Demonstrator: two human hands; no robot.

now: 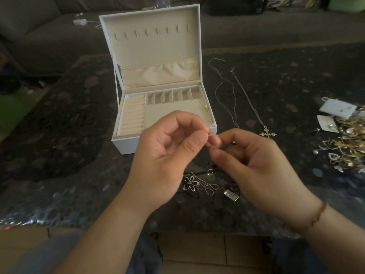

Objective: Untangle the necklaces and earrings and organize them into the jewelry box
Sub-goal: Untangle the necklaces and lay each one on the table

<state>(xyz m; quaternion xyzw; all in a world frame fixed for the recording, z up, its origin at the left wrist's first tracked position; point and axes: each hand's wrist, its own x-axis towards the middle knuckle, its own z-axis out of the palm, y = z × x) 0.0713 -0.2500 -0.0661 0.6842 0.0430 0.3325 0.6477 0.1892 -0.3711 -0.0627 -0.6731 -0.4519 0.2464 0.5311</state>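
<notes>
Above the dark speckled table, both hands meet just in front of the open jewelry box. The left hand has its fingers curled, thumb and forefinger pinching one end of a thin silver chain. The right hand is curled too, its fingertips pinching the same chain right beside the left thumb, so the two grips almost touch. Below the hands a tangle of necklaces lies on the table, with a flower-shaped pendant and a small rectangular pendant showing. To the right of the box two chains are laid out straight and apart: a plain one and one with a cross pendant. Farther right, at the table's edge, sits a heap of gold and silver earrings with white cards beside it. The box lid stands upright, its hooks bare; the ring rolls and small compartments hold little, though one tiny piece sits near the right wall
</notes>
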